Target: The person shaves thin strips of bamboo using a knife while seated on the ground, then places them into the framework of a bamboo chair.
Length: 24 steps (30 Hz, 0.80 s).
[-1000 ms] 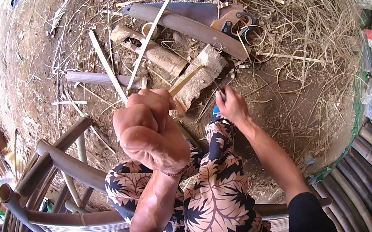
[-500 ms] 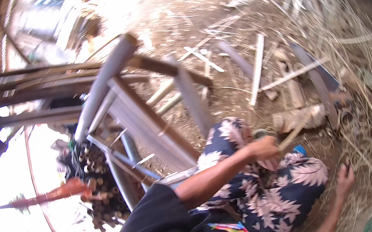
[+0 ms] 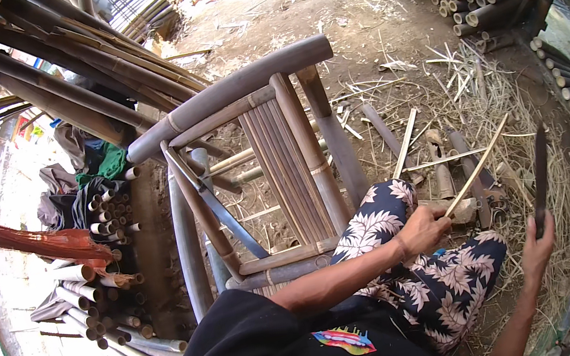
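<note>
Bamboo is what I work in: my left hand [image 3: 425, 228] has its fingers wrapped tight round the lower end of a thin pale bamboo strip [image 3: 478, 167], which slants up and away over my flower-patterned trousers [image 3: 429, 274]. My right hand [image 3: 538, 249] is closed on the handle of a long dark blade [image 3: 540, 169], held upright, well apart from the strip. Just beside my knee stands an unfinished bamboo chair frame [image 3: 271, 142], and pale offcuts lie in the straw on the dirt ground [image 3: 350, 24].

To shave this strip well, I judge that I should brace its butt end firmly against my thigh, lay the blade at a shallow angle and cut away from my holding fingers, with the grain.

Half a second ago my view was swung further left and tilted, with the chair frame filling the picture and my right hand low at the edge; now both hands show and the blade is raised.
</note>
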### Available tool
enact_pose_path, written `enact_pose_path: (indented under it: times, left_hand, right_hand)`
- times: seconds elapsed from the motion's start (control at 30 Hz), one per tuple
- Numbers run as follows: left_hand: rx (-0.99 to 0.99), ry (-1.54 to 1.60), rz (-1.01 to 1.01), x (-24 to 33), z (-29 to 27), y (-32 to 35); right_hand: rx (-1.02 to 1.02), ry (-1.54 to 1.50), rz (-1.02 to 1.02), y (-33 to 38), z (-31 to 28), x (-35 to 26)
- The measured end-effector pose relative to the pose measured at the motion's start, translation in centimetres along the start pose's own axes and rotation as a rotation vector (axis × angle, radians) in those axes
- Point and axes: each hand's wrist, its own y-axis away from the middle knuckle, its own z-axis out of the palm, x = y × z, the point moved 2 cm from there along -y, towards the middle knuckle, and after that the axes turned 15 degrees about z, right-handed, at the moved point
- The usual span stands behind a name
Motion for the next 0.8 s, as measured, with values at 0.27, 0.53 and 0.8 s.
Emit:
enact_pose_path:
  times: [0.27, 0.53, 0.8]
  left_hand:
    - [0.094, -0.136, 0.075, 3.0, -0.9, 6.1]
    - [0.061, -0.247, 0.033, 3.3, -0.7, 9.0]
    - [-0.030, -0.351, -0.005, 4.7, -3.3, 16.8]
  right_hand:
    - [-0.213, 0.194, -0.394, 8.0, 7.4, -11.0]
    - [-0.120, 0.253, -0.451, 7.7, 7.1, -9.5]
    - [-0.057, 0.283, 0.016, 1.0, 5.0, -6.0]
